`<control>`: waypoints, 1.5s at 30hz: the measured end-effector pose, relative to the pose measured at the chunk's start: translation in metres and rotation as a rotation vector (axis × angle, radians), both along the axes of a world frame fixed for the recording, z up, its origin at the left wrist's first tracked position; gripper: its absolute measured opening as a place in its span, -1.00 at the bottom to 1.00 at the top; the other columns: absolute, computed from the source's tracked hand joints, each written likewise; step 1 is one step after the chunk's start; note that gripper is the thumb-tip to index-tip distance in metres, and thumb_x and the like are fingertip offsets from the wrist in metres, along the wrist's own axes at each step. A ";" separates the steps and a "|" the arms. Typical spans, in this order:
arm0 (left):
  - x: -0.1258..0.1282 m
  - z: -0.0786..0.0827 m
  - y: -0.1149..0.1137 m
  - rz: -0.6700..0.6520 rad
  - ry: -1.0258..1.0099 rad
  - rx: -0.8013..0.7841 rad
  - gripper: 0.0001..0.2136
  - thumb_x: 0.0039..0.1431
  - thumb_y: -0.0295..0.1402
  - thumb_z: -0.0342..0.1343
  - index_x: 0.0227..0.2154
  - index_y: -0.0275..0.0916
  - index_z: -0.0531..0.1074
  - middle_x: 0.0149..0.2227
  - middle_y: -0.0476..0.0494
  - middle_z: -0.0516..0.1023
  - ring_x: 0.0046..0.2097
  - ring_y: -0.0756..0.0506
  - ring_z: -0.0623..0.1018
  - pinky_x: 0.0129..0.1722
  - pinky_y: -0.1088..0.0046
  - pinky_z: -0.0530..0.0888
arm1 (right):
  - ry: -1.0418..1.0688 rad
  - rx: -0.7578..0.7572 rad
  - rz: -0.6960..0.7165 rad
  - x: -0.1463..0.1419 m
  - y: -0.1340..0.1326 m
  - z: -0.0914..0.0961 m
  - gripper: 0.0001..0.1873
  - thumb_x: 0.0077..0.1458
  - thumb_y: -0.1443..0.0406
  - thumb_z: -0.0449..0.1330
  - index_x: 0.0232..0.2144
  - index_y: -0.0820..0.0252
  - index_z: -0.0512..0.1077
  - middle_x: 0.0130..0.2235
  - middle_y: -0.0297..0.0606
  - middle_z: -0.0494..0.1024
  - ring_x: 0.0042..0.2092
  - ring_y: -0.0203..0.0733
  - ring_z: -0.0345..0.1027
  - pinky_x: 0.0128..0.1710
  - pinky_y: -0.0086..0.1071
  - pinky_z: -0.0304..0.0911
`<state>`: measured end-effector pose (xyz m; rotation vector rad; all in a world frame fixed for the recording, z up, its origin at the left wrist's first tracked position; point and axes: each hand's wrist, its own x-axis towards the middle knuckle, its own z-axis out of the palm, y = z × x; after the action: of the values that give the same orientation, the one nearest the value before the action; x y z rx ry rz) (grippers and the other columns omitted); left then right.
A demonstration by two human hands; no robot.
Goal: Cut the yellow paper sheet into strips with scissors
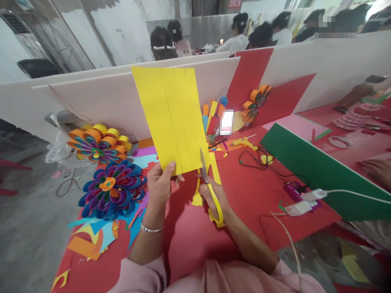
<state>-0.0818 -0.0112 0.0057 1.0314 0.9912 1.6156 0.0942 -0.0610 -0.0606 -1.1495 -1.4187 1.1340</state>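
Note:
A yellow sheet of paper (171, 118) with ruled pencil lines is held up above the red table. My left hand (161, 181) grips its lower left corner, thumb on the front. In my right hand (215, 193) is a pair of yellow-handled scissors (216, 203). Their blades are at the sheet's lower right edge, where a narrow strip parts from it. Yellow paper offcuts (197, 195) lie beneath, near my right hand. Left of my hands sit a blue and purple paper flower (113, 189) and an orange and yellow one (99, 142).
A yellow glue gun (244, 143) lies to the right, its cord near a purple power strip (295, 191). A green board (317, 175) borders the table's right side. Paper scraps (91, 240) cover the left edge. White partitions (100, 95) stand behind; other people sit beyond.

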 end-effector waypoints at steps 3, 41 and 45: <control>0.000 0.001 0.000 0.002 -0.001 -0.002 -0.74 0.05 -0.19 0.44 -0.44 -0.26 0.55 -0.54 -0.05 0.61 -0.64 -0.03 0.54 -0.75 0.56 0.39 | 0.010 -0.015 -0.001 0.000 0.000 -0.001 -0.33 0.37 -0.19 0.08 0.17 0.19 0.48 -0.55 -0.47 0.23 -0.57 -0.31 0.15 -0.58 -0.41 0.13; -0.002 -0.003 0.001 -0.006 -0.014 0.009 -0.73 0.08 -0.18 0.45 -0.40 -0.27 0.56 -0.53 -0.04 0.59 -0.64 -0.03 0.55 -0.76 0.59 0.37 | 0.088 -0.053 -0.015 -0.003 -0.001 0.003 -0.33 0.36 -0.17 0.12 0.15 0.25 0.50 -0.61 -0.53 0.19 -0.61 -0.36 0.09 -0.62 -0.46 0.10; -0.001 -0.001 0.000 -0.007 -0.017 0.014 -0.75 0.08 -0.19 0.44 -0.41 -0.27 0.57 -0.54 -0.03 0.58 -0.64 -0.02 0.54 -0.76 0.59 0.35 | 0.047 -0.045 -0.032 -0.003 -0.001 0.007 -0.29 0.34 -0.21 0.12 0.12 0.27 0.52 -0.62 -0.53 0.16 -0.61 -0.36 0.05 -0.63 -0.45 0.03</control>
<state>-0.0830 -0.0107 0.0044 1.0279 0.9657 1.6249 0.0911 -0.0622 -0.0539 -1.1656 -1.3406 1.1691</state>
